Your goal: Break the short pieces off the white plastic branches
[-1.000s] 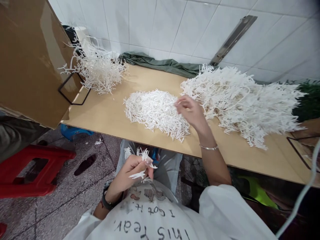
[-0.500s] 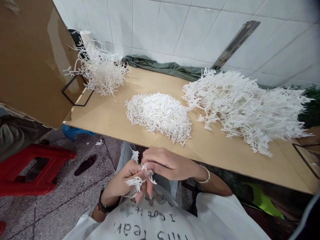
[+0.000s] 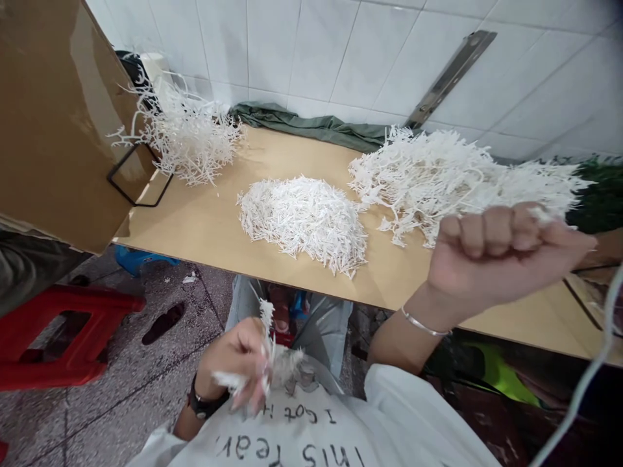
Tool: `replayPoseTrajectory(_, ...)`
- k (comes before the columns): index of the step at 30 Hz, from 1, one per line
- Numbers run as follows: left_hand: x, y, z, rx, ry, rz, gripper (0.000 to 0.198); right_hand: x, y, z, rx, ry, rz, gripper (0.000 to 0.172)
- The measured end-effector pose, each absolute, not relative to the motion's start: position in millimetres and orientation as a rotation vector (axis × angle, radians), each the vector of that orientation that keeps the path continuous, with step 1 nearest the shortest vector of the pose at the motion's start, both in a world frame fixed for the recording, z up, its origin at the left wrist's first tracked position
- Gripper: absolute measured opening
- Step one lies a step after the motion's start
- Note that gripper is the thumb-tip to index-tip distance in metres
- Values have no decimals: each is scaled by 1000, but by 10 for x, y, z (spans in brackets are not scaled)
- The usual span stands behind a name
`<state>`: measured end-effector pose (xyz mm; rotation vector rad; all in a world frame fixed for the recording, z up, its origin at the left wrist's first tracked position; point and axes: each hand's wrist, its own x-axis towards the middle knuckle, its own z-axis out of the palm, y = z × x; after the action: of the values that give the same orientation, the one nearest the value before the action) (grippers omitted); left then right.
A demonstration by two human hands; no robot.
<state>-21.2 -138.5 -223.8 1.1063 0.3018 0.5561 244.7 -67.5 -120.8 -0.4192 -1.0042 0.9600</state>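
Observation:
My left hand (image 3: 236,366) is closed on a small bunch of white plastic sprigs (image 3: 267,363), held low in front of my chest below the table edge. My right hand (image 3: 496,256) is raised in a fist over the right part of the table, with a thin white cord (image 3: 591,373) running from beside it down to the lower right. A dense heap of short white pieces (image 3: 304,217) lies in the middle of the wooden table (image 3: 204,220). A larger pile of white branched sprigs (image 3: 452,178) lies to its right, just behind my right fist.
A third, looser pile of white sprigs (image 3: 187,136) sits at the table's back left beside a brown cardboard box (image 3: 53,117). A green cloth (image 3: 316,126) lies along the tiled wall. A red plastic stool (image 3: 58,337) stands on the floor at left.
My right hand has left my left hand and swung up and to the right in a fist, with a white cord now trailing beside it. My left hand has dropped slightly with its sprigs.

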Motion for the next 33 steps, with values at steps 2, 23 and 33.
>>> replayPoseTrajectory(2, -188, -1416, -2222, 976, 433, 703, 50, 2521, -386, -1221, -750, -1172, 462, 37)
replayPoseTrajectory(23, -16, -1343, -2186, 1084, 477, 655, 45, 1775, -821, -1552, -622, -2276, 1713, 38)
replayPoseTrajectory(33, 96, -1380, -2145, 1006, 491, 829, 46, 1709, -1056, -1776, -766, -1617, 1693, 45)
